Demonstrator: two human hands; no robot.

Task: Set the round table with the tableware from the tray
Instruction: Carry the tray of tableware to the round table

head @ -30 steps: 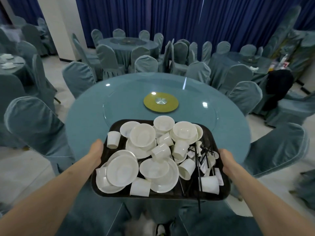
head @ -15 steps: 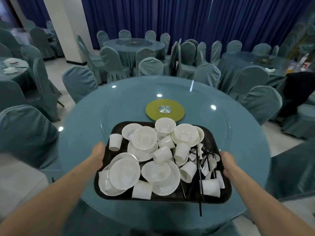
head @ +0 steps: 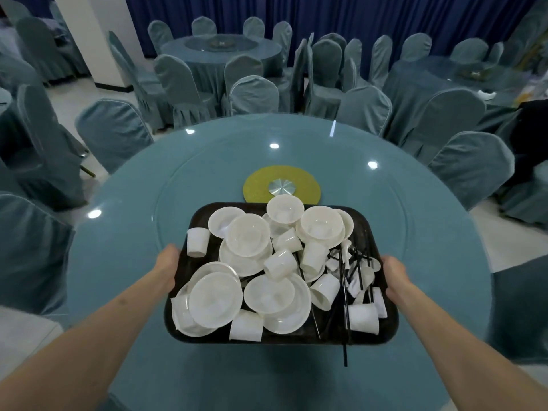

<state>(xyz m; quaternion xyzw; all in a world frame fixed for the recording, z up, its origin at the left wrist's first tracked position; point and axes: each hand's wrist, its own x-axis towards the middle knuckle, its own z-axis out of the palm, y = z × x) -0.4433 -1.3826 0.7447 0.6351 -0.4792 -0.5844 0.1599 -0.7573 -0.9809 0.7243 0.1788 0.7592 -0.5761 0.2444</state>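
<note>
So there's this dark rounded-rectangle tray (head: 382,332) heaped with glossy white plates (head: 215,298), bowls (head: 321,222) and little cups (head: 246,326), plus thin black chopsticks (head: 344,286) toward 3 o'clock, one poking off the near edge. The left hand (head: 167,269) grips its 9 o'clock rim and the right hand (head: 396,275) the 3 o'clock rim, over the near half of the smooth teal round table (head: 124,232). A yellow-green disc (head: 258,180) with a metal hub sits at 12 o'clock just past the tray, and fabric-covered chairs (head: 114,130) ring the far side.

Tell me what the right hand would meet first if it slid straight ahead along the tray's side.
Probably nothing soon: the right hand grips the tray edge, and beyond it lies bare glass tabletop. Depth is hard to judge here.
</note>
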